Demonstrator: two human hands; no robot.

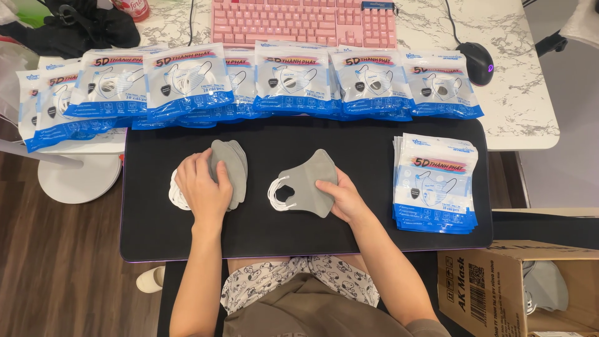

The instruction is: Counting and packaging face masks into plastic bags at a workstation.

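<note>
My left hand (201,187) rests on a small stack of grey face masks (231,163) with white ear loops, on the left of a black desk mat (281,231). My right hand (342,198) holds the right side of a second pile of folded grey masks (307,181), whose white loops point left. Both piles lie flat on the mat, a short gap between them.
A row of filled blue-and-white mask packets (293,81) lines the mat's far edge. A stack of flat packets (435,182) lies at the right. Behind are a pink keyboard (304,22) and black mouse (478,61). An open cardboard box (499,284) with grey masks stands at lower right.
</note>
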